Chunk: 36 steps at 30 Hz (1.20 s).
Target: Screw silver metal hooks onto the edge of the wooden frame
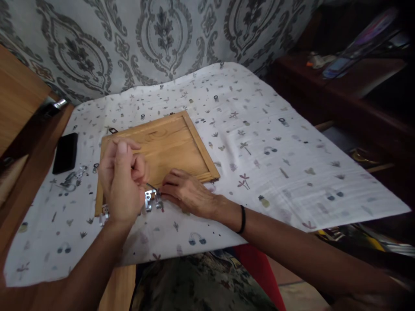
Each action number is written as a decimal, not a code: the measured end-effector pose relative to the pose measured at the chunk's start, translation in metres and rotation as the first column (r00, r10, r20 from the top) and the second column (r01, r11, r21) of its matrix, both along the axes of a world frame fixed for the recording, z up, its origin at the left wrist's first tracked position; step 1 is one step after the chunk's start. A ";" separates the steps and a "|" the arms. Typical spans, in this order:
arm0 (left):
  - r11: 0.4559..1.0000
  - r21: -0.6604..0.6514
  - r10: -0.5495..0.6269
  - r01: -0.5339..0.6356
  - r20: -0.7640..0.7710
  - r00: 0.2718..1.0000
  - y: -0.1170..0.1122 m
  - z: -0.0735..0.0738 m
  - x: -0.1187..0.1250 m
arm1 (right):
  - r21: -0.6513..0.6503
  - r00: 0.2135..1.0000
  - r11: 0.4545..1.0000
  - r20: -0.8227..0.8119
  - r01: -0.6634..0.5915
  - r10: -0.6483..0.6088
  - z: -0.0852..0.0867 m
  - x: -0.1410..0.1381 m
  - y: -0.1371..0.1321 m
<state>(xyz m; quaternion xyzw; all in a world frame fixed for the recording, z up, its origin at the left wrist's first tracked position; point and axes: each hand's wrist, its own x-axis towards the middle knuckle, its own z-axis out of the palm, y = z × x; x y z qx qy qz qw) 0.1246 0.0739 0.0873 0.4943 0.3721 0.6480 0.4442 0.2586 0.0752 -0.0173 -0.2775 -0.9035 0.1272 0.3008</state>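
Observation:
A small framed wooden panel (168,147) lies flat on a printed white cloth (266,164). At its near edge sits a metal hinge (153,200). My right hand (186,192) rests flat beside the hinge, fingers pressed on the panel's near edge and touching the hinge. My left hand (121,181) hovers over the panel's near left corner with its fingers curled round a thin metal tool whose tip points at the hinge. A second metal piece (104,216) shows under my left wrist.
A black phone (65,152) lies at the cloth's left edge, with another metal hinge (73,178) just in front of it. A wooden board stands at far left. Patterned fabric hangs behind. Dark furniture with clutter (350,65) stands to the right.

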 end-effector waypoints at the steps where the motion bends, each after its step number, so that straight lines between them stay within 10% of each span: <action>1: 0.999 -0.017 -0.038 0.038 0.001 0.999 0.005 0.000 -0.002 | 0.000 1.000 1.000 0.000 -0.001 0.001 0.000 0.000 0.000; 9: 0.887 -0.034 -0.461 0.460 -0.067 0.885 0.005 0.002 -0.015 | 0.033 1.000 0.999 0.024 0.004 -0.004 0.002 0.000 -0.001; 16: 0.999 0.040 -0.022 0.036 -0.303 0.953 -0.017 -0.003 -0.013 | 0.048 1.000 0.999 0.015 -0.002 0.001 0.002 0.001 0.000; 24: 0.994 0.070 0.086 -0.086 0.002 0.996 -0.018 0.000 0.008 | 0.066 1.000 0.998 0.007 0.008 -0.009 0.001 0.000 0.000; 32: 0.890 0.041 -0.449 0.454 -0.105 0.888 0.001 0.001 -0.008 | 0.065 1.000 0.998 0.019 0.000 -0.001 0.003 0.001 -0.001; 36: 0.895 0.033 -0.436 0.445 -0.138 0.889 0.000 0.000 -0.014 | 0.074 1.000 0.997 0.031 0.005 -0.007 0.002 0.001 0.000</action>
